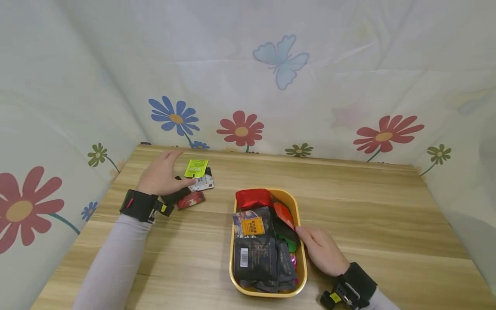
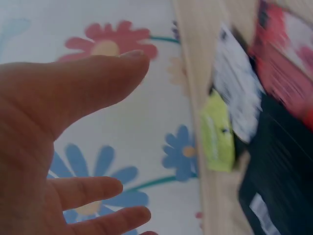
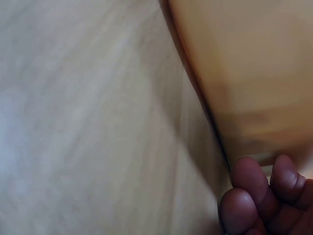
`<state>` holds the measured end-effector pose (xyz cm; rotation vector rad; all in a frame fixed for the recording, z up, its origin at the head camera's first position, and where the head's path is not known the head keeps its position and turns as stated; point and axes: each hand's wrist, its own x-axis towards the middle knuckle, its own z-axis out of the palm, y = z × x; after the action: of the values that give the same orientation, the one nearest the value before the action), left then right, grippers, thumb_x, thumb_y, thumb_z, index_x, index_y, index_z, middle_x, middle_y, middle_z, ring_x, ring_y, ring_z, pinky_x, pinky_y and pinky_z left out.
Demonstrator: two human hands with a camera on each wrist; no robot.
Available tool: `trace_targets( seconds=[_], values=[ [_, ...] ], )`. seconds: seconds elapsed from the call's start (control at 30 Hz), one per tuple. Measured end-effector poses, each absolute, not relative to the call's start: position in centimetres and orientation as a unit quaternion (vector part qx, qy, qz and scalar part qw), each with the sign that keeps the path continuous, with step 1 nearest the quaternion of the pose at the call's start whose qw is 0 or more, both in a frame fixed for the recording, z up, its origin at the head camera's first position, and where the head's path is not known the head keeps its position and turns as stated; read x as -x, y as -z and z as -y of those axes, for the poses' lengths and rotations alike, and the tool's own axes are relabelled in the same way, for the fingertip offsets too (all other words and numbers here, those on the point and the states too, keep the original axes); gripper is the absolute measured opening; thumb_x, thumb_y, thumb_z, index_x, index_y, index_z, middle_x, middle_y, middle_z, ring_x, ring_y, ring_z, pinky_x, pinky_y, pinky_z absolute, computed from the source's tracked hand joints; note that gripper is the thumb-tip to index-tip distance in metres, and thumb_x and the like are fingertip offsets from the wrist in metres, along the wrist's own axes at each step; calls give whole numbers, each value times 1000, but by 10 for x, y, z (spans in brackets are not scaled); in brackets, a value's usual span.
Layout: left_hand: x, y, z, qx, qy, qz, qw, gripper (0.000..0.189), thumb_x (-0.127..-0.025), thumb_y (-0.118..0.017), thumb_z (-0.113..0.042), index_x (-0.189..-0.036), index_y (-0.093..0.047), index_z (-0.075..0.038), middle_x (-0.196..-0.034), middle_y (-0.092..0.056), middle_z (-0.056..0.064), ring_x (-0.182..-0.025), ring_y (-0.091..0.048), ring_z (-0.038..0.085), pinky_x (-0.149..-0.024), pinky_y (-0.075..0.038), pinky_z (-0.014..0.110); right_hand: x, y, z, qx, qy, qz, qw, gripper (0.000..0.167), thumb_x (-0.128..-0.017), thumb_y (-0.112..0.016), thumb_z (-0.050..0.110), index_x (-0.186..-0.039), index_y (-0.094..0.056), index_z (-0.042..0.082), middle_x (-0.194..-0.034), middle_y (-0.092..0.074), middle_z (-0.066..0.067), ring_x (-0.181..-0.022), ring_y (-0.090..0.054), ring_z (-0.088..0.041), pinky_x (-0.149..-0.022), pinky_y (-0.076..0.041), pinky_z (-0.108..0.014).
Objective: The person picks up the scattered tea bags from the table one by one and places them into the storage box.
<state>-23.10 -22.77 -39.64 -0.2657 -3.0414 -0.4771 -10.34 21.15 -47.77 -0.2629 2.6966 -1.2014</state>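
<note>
At the left of the table my left hand (image 1: 164,174) hovers with thumb and fingers spread, nothing between them. Small flat packets lie by it: a yellow-green one (image 1: 196,168) overlapping a white-and-black one (image 1: 204,182), a red one (image 1: 191,200) and a black one (image 2: 281,171), partly hidden by the hand in the head view. A yellow basket (image 1: 267,295) holds several packets, among them a shiny red one (image 1: 253,198), one with an orange label (image 1: 252,226) and a black one with a barcode (image 1: 260,260). My right hand (image 1: 322,250) grips the basket's right side, fingertips curled at its outer wall.
The wooden table (image 1: 368,215) extends right of the basket and meets a pale cloth backdrop (image 1: 329,94) printed with flowers and a butterfly. The backdrop also rises along the left and right sides.
</note>
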Motion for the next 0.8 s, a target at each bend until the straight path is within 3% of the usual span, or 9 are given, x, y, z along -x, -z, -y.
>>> trace_targets(
  seconds=[0.33,0.47,0.8],
  values=[
    [240,422,247,40,93,991,-91,119,-66,-91,-57,-159,-36,-5,-153,-42,33,-134,-48,54,-102,-48,68,103,480,-209,87,402,-908,87,46,-112,-37,40,-117,-78,18,-102,-74,6,-101,-68,-12,-95,-55,-41],
    [240,427,250,36,92,990,-104,116,-65,-92,-52,-157,-39,-5,-148,-46,32,-126,-54,52,-96,-52,65,102,481,-209,96,401,-908,75,44,-112,-39,39,-115,-78,20,-104,-76,8,-105,-69,-13,-97,-55,-42],
    [246,434,253,50,84,991,-96,112,-68,-90,-52,-156,-40,-4,-146,-48,32,-124,-55,51,-94,-53,64,102,480,-210,93,404,-907,76,44,-112,-39,40,-115,-78,20,-105,-75,7,-106,-69,-13,-99,-55,-44]
  ],
)
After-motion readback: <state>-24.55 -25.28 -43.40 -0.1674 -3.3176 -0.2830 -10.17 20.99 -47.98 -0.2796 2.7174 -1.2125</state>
